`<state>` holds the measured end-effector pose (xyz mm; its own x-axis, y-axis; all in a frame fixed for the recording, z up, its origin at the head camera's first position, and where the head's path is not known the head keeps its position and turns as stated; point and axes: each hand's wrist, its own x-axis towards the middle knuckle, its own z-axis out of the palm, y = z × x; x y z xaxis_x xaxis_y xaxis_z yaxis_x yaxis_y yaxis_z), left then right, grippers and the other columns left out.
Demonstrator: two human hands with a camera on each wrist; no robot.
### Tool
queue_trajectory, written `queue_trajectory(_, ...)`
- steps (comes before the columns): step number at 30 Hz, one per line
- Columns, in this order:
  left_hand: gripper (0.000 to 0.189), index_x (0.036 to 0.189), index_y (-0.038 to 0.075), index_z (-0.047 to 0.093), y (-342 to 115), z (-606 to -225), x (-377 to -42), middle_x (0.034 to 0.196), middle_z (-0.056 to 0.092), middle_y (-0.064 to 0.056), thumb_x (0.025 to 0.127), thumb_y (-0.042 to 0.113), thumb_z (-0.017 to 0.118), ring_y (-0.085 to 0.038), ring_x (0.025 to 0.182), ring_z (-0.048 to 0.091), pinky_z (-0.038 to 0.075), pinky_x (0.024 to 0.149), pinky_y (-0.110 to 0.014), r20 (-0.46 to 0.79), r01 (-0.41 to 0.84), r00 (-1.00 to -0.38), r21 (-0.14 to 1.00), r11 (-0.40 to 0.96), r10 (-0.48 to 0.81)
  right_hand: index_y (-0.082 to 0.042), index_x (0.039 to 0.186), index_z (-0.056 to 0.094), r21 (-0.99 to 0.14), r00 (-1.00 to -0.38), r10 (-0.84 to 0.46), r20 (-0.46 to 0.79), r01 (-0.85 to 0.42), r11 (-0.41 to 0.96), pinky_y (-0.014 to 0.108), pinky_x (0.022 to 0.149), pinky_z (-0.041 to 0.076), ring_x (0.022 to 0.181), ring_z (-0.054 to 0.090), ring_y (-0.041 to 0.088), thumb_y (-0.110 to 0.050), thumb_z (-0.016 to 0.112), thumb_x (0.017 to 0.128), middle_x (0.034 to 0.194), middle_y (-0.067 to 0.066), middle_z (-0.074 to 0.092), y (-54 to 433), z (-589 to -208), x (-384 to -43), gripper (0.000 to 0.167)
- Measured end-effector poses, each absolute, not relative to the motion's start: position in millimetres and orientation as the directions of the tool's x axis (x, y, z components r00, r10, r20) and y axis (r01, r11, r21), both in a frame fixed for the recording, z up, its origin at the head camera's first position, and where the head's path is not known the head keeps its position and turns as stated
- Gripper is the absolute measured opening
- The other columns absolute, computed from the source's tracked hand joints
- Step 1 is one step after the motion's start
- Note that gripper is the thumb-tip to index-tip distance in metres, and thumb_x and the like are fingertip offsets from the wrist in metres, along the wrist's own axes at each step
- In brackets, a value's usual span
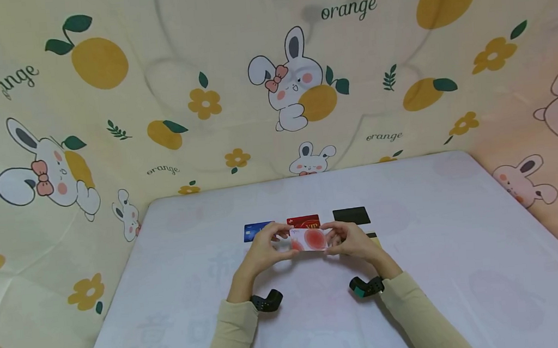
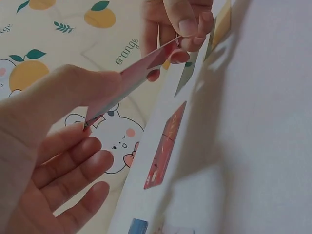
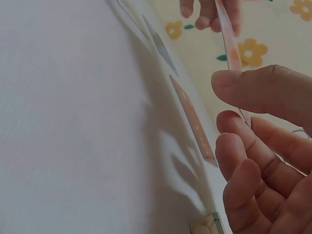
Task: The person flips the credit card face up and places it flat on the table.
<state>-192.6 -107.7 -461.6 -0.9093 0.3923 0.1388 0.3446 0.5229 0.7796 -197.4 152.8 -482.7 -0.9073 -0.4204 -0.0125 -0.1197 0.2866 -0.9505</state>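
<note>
A white card with red circles [image 1: 309, 239] is held up above the table, pinched between both hands. My left hand [image 1: 267, 248] grips its left end with thumb and fingertip, and my right hand [image 1: 355, 240] pinches the right end. Just behind it lies a red VIP card [image 1: 303, 216], its lower part covered by the held card in the head view. The left wrist view shows the held card [image 2: 136, 73] tilted, with the left thumb along its face. From the right wrist, the card [image 3: 232, 48] appears nearly edge-on.
A blue card [image 1: 251, 233] lies left of the red one, partly behind the left hand. To the right is a black card [image 1: 352, 216], and a yellowish card [image 1: 375, 239] peeks out behind the right hand. The white table [image 1: 170, 292] meets a patterned cloth [image 1: 229, 47] at its far edge.
</note>
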Motion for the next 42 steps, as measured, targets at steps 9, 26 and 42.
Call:
queue_trajectory(9, 0.054, 0.122, 0.009, 0.063, -109.0, -464.7, -194.3, 0.106, 0.064, -0.008, 0.074, 0.023, 0.084, -0.022, 0.100, 0.058, 0.053, 0.090, -0.041, 0.084, 0.299, -0.914, 0.800, 0.520, 0.397, 0.008, 0.126, 0.054, -0.942, -0.906, -0.422, -0.021, -0.123, 0.312, 0.016, 0.057, 0.047, 0.065, 0.052, 0.003, 0.003, 0.077, 0.073, 0.095, 0.030, 0.061, 154.5, -485.3, -198.8, 0.058)
queue_trajectory(26, 0.056, 0.123, 0.005, 0.062, -111.3, -473.4, -196.4, 0.094, 0.062, -0.011, 0.073, 0.017, 0.084, -0.021, 0.082, 0.055, 0.043, 0.067, -0.015, 0.020, 0.271, -0.906, 0.794, 0.543, 0.423, 0.007, 0.124, 0.055, -0.923, -0.905, -0.425, -0.024, -0.143, 0.357, 0.016, 0.056, 0.044, 0.061, 0.048, 0.005, 0.001, 0.077, 0.074, 0.086, 0.027, 0.061, 153.6, -492.2, -201.3, 0.056)
queue_trajectory(42, 0.053, 0.121, 0.006, 0.063, -110.7, -477.1, -196.1, 0.076, 0.055, -0.005, 0.074, 0.021, 0.083, -0.008, 0.065, 0.043, 0.035, 0.057, -0.016, -0.013, 0.275, -0.908, 0.736, 0.618, 0.419, 0.001, 0.125, 0.057, -0.878, -0.914, -0.400, -0.071, -0.133, 0.460, 0.019, 0.056, 0.039, 0.059, 0.047, 0.008, -0.005, 0.079, 0.074, 0.067, 0.005, 0.057, 150.7, -492.2, -200.1, 0.056)
